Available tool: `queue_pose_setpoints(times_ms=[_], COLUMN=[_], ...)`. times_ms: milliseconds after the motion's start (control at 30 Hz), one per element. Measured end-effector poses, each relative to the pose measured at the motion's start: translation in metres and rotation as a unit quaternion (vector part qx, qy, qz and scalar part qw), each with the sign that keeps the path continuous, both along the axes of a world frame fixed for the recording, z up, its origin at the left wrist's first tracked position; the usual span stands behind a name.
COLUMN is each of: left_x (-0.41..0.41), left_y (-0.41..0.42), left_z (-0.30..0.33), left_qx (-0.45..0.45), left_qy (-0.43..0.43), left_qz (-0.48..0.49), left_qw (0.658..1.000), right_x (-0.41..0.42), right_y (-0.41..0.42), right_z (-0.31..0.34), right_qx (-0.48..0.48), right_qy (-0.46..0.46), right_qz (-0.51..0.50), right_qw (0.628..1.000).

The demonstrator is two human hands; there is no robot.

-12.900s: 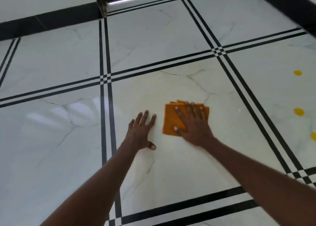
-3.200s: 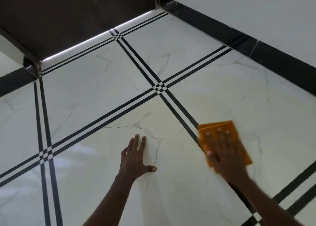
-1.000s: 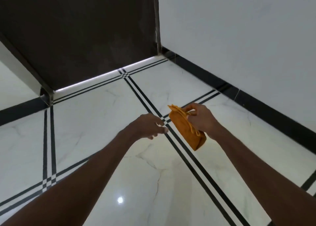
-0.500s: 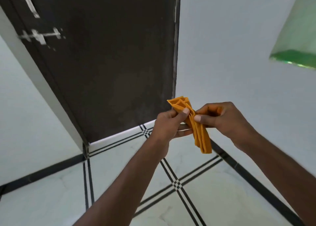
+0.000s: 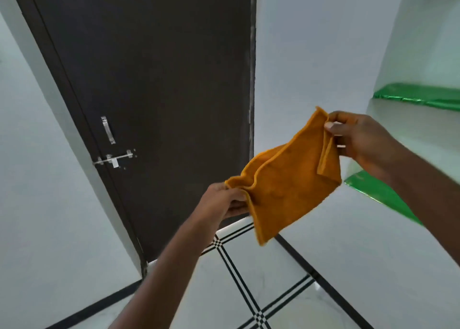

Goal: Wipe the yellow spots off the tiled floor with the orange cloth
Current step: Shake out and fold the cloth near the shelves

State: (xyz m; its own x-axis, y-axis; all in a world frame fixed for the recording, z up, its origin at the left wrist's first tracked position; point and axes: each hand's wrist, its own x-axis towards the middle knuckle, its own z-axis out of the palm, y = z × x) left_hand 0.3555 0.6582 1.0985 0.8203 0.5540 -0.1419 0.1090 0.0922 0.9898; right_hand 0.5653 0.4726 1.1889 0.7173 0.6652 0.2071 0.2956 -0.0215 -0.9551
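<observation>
Orange terry cloth point(image 5: 288, 179), part unfolded, doubled layers, wavy hemmed edges, held up in the air in front of a dark brown door point(image 5: 159, 92), well above the white marble-look tiled floor point(image 5: 286, 291) with black line borders. No yellow spots in sight; most of the floor is cut off by the frame. Left hand point(image 5: 221, 201) pinches the cloth's near-left corner, fingertips hidden behind fabric. Right hand point(image 5: 358, 139) pinches the upper right corner between thumb and fingers. Green shelf edges point(image 5: 418, 97) far right.
</observation>
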Motion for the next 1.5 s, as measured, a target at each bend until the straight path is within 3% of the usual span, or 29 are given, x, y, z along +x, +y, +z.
queue_pose_setpoints(times_ms=[100, 300, 433, 500, 600, 700, 867, 1000, 1167, 1333, 1500], left_x=[-0.007, 0.037, 0.068, 0.082, 0.099, 0.121, 0.157, 0.174, 0.19, 0.193, 0.175], left_y=[-0.008, -0.059, -0.1, -0.12, -0.141, -0.158, -0.176, -0.192, -0.215, -0.219, -0.204], left_z=[0.023, 0.083, 0.101, 0.104, 0.103, 0.098, 0.09, 0.091, 0.088, 0.091, 0.105], left_qx=[0.052, 0.154, 0.124, 0.092, 0.051, 0.048, 0.049, 0.035, 0.104, 0.16, 0.172], left_qy=[0.019, -0.087, -0.119, -0.126, -0.113, -0.08, -0.026, -0.013, 0.003, 0.013, 0.018], left_qz=[-0.092, -0.143, -0.189, -0.161, -0.104, -0.038, 0.015, 0.012, 0.036, 0.076, 0.113], left_qw=[0.994, 0.974, 0.967, 0.975, 0.987, 0.995, 0.998, 0.999, 0.994, 0.984, 0.979], right_x=[-0.002, -0.003, 0.007, 0.023, 0.052, 0.068, 0.061, 0.07, 0.082, 0.098, 0.121], right_y=[-0.021, -0.049, -0.066, -0.075, -0.079, -0.09, -0.116, -0.129, -0.142, -0.167, -0.194], right_z=[0.05, 0.094, 0.102, 0.1, 0.086, 0.062, 0.011, -0.012, -0.016, -0.004, 0.017], right_qx=[0.007, -0.013, -0.037, -0.049, -0.106, -0.166, -0.166, -0.134, -0.156, -0.077, -0.003], right_qy=[-0.022, -0.048, -0.043, -0.045, -0.098, -0.23, -0.209, -0.212, -0.272, -0.08, 0.014], right_qz=[0.025, 0.109, 0.125, 0.098, -0.033, -0.174, -0.085, -0.11, -0.14, -0.074, -0.14], right_qw=[0.999, 0.993, 0.991, 0.993, 0.989, 0.943, 0.96, 0.962, 0.939, 0.991, 0.99])
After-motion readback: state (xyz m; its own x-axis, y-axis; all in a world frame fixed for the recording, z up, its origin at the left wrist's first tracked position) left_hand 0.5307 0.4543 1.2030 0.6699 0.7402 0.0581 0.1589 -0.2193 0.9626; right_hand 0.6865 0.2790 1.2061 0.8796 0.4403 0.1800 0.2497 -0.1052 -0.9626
